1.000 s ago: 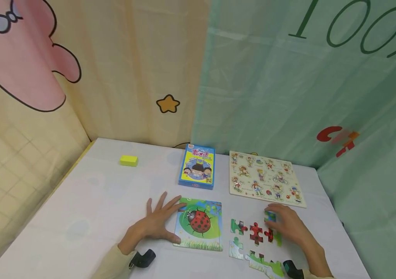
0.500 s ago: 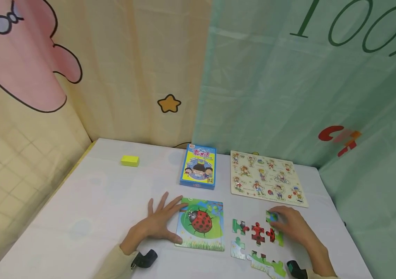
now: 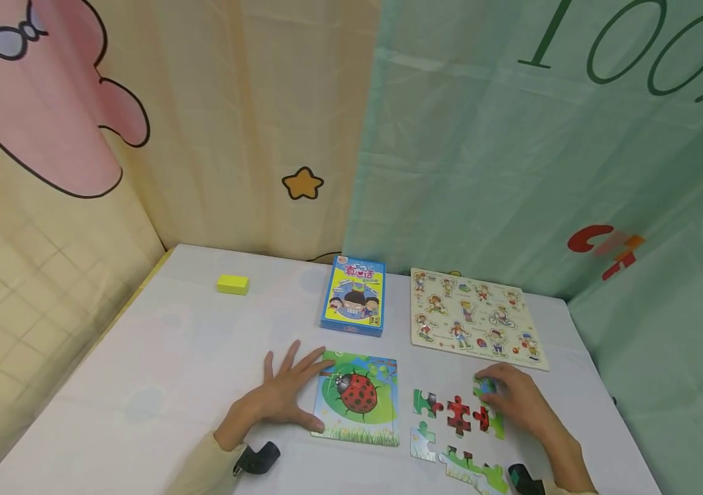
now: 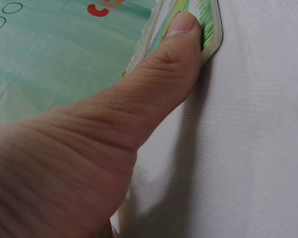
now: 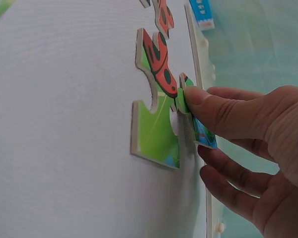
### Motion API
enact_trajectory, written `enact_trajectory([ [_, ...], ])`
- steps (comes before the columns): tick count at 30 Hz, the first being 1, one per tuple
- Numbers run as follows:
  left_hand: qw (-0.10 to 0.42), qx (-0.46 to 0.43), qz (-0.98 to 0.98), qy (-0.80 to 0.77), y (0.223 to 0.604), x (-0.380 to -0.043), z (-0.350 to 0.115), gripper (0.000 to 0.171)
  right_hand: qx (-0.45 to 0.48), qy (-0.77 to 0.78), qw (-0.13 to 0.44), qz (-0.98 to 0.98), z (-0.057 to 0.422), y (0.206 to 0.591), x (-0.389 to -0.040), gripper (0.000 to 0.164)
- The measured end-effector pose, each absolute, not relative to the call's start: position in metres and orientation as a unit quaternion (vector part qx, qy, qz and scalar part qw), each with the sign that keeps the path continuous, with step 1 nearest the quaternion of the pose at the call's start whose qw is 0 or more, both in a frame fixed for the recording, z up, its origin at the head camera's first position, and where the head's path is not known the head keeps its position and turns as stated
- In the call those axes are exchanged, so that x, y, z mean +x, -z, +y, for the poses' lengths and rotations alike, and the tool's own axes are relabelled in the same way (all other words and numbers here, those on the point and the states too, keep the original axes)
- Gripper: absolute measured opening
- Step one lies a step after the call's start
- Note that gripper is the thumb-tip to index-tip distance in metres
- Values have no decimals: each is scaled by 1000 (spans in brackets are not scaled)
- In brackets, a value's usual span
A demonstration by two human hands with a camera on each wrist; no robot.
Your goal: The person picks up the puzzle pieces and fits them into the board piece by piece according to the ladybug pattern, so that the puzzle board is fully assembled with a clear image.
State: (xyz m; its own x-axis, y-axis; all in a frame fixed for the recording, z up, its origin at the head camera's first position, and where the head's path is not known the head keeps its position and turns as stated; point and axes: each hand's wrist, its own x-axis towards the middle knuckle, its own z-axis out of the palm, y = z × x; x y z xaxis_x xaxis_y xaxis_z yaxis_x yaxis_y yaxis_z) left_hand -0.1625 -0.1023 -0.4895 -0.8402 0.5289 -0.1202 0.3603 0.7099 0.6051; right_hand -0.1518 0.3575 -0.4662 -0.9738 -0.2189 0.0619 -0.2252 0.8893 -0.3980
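Note:
A square ladybug puzzle board (image 3: pixel 357 400) lies flat near the middle of the table in the head view. My left hand (image 3: pixel 282 395) rests at its left side with fingers spread. The thumb (image 4: pixel 181 37) presses on the board's near left corner, and the index finger touches the far left corner. My right hand (image 3: pixel 512 392) pinches a blue and green puzzle piece (image 5: pixel 202 131) between thumb and fingers. That piece meets the upper edge of a red and green ladybug piece (image 5: pixel 156 124); whether they interlock I cannot tell. Fingers partly cover it.
Left of the right hand lie a red spotted piece (image 3: pixel 458 415), a green and black piece (image 3: pixel 425 403) and a pale corner piece (image 3: pixel 422 441). Joined grass pieces (image 3: pixel 471 471) sit nearer. Behind are a blue card box (image 3: pixel 353 295), a wooden picture board (image 3: pixel 475 316) and a yellow block (image 3: pixel 232 284).
The head view has shifted slightly, so the table things appear a little farther right. Both hands stay in nearly the same places, with the right hand still pinching the puzzle piece.

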Motion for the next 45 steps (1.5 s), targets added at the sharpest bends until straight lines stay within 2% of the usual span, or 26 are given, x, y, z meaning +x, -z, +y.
enact_trajectory([
  [4, 144, 241, 913, -295, 489, -163, -102, 106, 105, -226, 4, -968, 355, 461, -154, 26],
  [13, 142, 238, 914, -297, 487, -161, -104, 106, 139, -268, 52, -952, 343, 451, -159, 28],
  [19, 147, 239, 914, -293, 488, -162, -103, 106, 146, -302, 16, -942, 330, 450, -162, 26],
  [26, 145, 246, 911, -297, 489, -161, -101, 105, 199, -312, -7, -929, 313, 448, -167, 22],
  [32, 141, 248, 910, -300, 488, -162, -102, 105, 230, -326, -37, -916, 289, 448, -175, 14],
  [38, 143, 243, 912, -297, 487, -162, -102, 105, 244, -357, -73, -899, 260, 447, -181, 14],
  [45, 138, 243, 913, -298, 488, -162, -102, 105, 280, -343, -63, -894, 231, 452, -192, 16],
])
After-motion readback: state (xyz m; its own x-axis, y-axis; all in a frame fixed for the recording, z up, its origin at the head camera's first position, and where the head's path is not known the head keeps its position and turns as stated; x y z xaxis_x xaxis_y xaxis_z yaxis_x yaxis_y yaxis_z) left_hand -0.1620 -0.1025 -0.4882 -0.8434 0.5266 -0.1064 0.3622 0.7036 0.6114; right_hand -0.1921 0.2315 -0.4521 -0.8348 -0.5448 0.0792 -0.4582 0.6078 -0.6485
